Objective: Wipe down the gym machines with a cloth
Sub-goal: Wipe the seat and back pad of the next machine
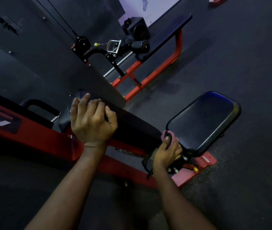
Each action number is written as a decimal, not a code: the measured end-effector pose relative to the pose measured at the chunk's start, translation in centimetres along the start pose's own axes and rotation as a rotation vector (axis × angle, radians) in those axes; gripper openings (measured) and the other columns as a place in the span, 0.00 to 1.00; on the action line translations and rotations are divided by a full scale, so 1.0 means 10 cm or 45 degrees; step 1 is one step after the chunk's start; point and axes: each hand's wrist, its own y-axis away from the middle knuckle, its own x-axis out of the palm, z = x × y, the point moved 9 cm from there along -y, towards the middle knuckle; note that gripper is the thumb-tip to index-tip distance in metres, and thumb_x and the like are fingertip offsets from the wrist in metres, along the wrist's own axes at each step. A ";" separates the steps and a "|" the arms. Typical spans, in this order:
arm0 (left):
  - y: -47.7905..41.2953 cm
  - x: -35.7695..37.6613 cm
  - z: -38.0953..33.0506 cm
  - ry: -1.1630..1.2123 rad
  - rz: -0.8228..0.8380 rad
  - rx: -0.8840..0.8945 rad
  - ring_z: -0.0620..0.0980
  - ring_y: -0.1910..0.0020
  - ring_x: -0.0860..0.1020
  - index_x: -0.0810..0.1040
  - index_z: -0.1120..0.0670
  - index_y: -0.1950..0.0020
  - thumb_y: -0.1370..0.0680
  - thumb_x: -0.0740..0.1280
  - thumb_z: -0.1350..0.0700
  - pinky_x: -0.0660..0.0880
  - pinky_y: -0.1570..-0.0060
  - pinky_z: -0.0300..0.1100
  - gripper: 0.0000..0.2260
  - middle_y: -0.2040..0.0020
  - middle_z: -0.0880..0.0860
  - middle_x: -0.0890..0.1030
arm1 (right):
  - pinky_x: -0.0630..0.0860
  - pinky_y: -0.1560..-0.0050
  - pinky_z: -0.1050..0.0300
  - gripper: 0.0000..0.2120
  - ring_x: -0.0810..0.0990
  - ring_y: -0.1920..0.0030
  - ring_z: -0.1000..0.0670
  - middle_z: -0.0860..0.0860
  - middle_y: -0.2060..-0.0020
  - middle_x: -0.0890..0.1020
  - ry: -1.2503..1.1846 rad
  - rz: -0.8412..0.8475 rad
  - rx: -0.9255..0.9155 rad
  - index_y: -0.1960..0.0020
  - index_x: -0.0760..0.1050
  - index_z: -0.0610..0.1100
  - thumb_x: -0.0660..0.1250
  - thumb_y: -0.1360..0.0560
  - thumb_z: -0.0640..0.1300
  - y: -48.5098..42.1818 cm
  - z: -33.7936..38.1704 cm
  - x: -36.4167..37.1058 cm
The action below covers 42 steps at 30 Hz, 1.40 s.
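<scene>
Head view: the right hand [166, 151] clutched a cloth [147, 163] at the lower-right end of the back pad [132, 125]. The pad ran up-left, where the left hand [92, 123] gripped its edge.

The back pad [132, 125] that my left grip [92, 125] holds looks like matt black, smooth vinyl. The seat pad [204, 120] is glossier. My right grip [166, 153] holds a soft pinkish cloth [175, 138]. The frame [32, 138] is red painted metal, the floor [248, 196] rough, speckled rubber.
</scene>
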 end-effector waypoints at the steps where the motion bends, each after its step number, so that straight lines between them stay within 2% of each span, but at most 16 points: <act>1: -0.01 -0.02 -0.01 0.010 -0.014 0.015 0.58 0.39 0.80 0.84 0.60 0.55 0.24 0.64 0.56 0.67 0.30 0.54 0.11 0.51 0.57 0.85 | 0.62 0.28 0.43 0.38 0.66 0.30 0.38 0.40 0.29 0.69 0.018 0.029 0.019 0.28 0.74 0.47 0.53 0.26 0.71 -0.09 -0.03 -0.01; 4: 0.00 -0.08 -0.03 0.017 -0.049 0.033 0.57 0.40 0.80 0.84 0.59 0.56 0.23 0.63 0.56 0.68 0.30 0.54 0.12 0.53 0.56 0.85 | 0.65 0.29 0.40 0.29 0.69 0.31 0.35 0.37 0.31 0.71 0.078 0.081 0.197 0.28 0.69 0.48 0.60 0.21 0.65 -0.34 -0.28 -0.02; 7: 0.00 -0.06 -0.02 0.011 -0.056 0.025 0.57 0.40 0.81 0.84 0.59 0.55 0.23 0.63 0.56 0.68 0.30 0.53 0.12 0.53 0.56 0.86 | 0.66 0.29 0.39 0.32 0.70 0.31 0.35 0.39 0.34 0.71 0.082 0.215 0.450 0.27 0.63 0.45 0.62 0.21 0.66 -0.58 -0.51 -0.01; 9: 0.01 -0.04 -0.01 0.013 -0.064 0.018 0.57 0.41 0.81 0.85 0.59 0.55 0.23 0.63 0.56 0.67 0.30 0.52 0.12 0.53 0.57 0.86 | 0.64 0.28 0.44 0.33 0.69 0.28 0.35 0.36 0.28 0.70 0.147 0.446 0.474 0.23 0.61 0.41 0.63 0.19 0.61 -0.80 -0.57 0.12; 11: 0.01 -0.04 -0.02 0.016 -0.087 0.024 0.57 0.41 0.81 0.85 0.59 0.55 0.23 0.63 0.56 0.68 0.30 0.51 0.12 0.53 0.56 0.86 | 0.68 0.31 0.48 0.28 0.74 0.31 0.37 0.40 0.30 0.75 0.169 0.636 0.417 0.25 0.68 0.41 0.65 0.18 0.56 -0.93 -0.51 0.28; 13: 0.02 -0.05 -0.02 0.021 -0.101 0.034 0.57 0.41 0.81 0.85 0.59 0.55 0.22 0.62 0.55 0.69 0.30 0.52 0.13 0.54 0.55 0.86 | 0.73 0.42 0.52 0.18 0.81 0.43 0.42 0.45 0.41 0.82 0.159 0.767 0.388 0.33 0.77 0.43 0.65 0.18 0.53 -0.97 -0.37 0.45; 14: 0.02 -0.06 -0.02 0.023 -0.102 0.042 0.57 0.41 0.81 0.85 0.59 0.55 0.22 0.62 0.55 0.69 0.31 0.53 0.13 0.54 0.55 0.86 | 0.75 0.45 0.52 0.18 0.82 0.47 0.43 0.45 0.45 0.84 0.174 0.803 0.373 0.33 0.78 0.43 0.65 0.18 0.52 -1.02 -0.33 0.54; 18: 0.05 -0.05 -0.04 0.022 -0.125 0.088 0.57 0.41 0.81 0.85 0.58 0.55 0.23 0.61 0.55 0.70 0.32 0.53 0.14 0.54 0.55 0.86 | 0.76 0.41 0.50 0.25 0.81 0.43 0.41 0.39 0.37 0.81 0.305 0.938 0.374 0.29 0.74 0.37 0.65 0.18 0.54 -1.14 -0.27 0.81; 20: 0.04 -0.04 -0.04 0.007 -0.126 0.092 0.58 0.41 0.81 0.85 0.59 0.55 0.24 0.61 0.55 0.70 0.31 0.53 0.13 0.54 0.55 0.86 | 0.76 0.47 0.52 0.24 0.81 0.50 0.43 0.41 0.44 0.83 0.288 0.913 0.406 0.33 0.76 0.39 0.67 0.19 0.56 -1.09 -0.25 0.75; 22: 0.04 -0.02 -0.03 -0.004 -0.106 0.082 0.58 0.41 0.81 0.84 0.59 0.55 0.25 0.61 0.56 0.69 0.31 0.53 0.13 0.54 0.56 0.86 | 0.78 0.54 0.52 0.18 0.83 0.55 0.43 0.44 0.53 0.84 0.227 0.887 0.469 0.44 0.77 0.44 0.69 0.21 0.59 -1.00 -0.32 0.61; 25: 0.04 0.00 -0.03 -0.038 -0.075 0.057 0.58 0.41 0.81 0.84 0.60 0.54 0.26 0.63 0.57 0.68 0.30 0.53 0.12 0.53 0.57 0.85 | 0.82 0.53 0.47 0.27 0.85 0.56 0.39 0.42 0.54 0.85 0.267 0.892 0.492 0.38 0.77 0.40 0.71 0.24 0.61 -0.96 -0.43 0.41; 27: 0.03 0.02 -0.02 -0.049 -0.034 0.024 0.59 0.41 0.81 0.84 0.61 0.55 0.27 0.64 0.58 0.68 0.30 0.54 0.11 0.52 0.58 0.85 | 0.81 0.53 0.48 0.26 0.84 0.55 0.39 0.42 0.53 0.84 0.376 0.905 0.424 0.37 0.74 0.39 0.69 0.23 0.60 -0.94 -0.37 0.26; 30: 0.01 -0.01 -0.02 -0.052 0.019 0.000 0.60 0.40 0.80 0.83 0.61 0.54 0.27 0.63 0.57 0.68 0.30 0.55 0.11 0.52 0.59 0.84 | 0.79 0.41 0.44 0.30 0.82 0.46 0.37 0.40 0.44 0.83 0.573 0.906 0.255 0.35 0.76 0.37 0.69 0.25 0.60 -0.93 -0.27 0.08; 33: -0.02 -0.04 -0.05 -0.034 0.082 0.027 0.60 0.40 0.79 0.82 0.60 0.54 0.24 0.62 0.54 0.67 0.29 0.55 0.12 0.52 0.58 0.83 | 0.78 0.40 0.45 0.31 0.82 0.42 0.37 0.37 0.43 0.83 0.660 0.924 0.132 0.36 0.78 0.33 0.72 0.25 0.58 -0.87 -0.04 -0.11; 38: -0.06 -0.06 -0.01 0.063 0.290 -0.104 0.58 0.36 0.76 0.82 0.59 0.54 0.23 0.63 0.52 0.64 0.27 0.54 0.12 0.51 0.57 0.83 | 0.78 0.53 0.57 0.17 0.81 0.46 0.43 0.43 0.47 0.82 0.379 0.995 0.106 0.36 0.78 0.36 0.68 0.19 0.47 -0.50 0.75 -0.52; 42: -0.10 -0.17 -0.10 0.126 0.385 -0.408 0.58 0.33 0.75 0.84 0.59 0.54 0.26 0.64 0.55 0.58 0.23 0.53 0.12 0.52 0.58 0.85 | 0.78 0.36 0.49 0.18 0.82 0.41 0.43 0.43 0.42 0.84 0.148 1.151 0.080 0.32 0.78 0.39 0.66 0.18 0.48 -0.38 1.39 -0.70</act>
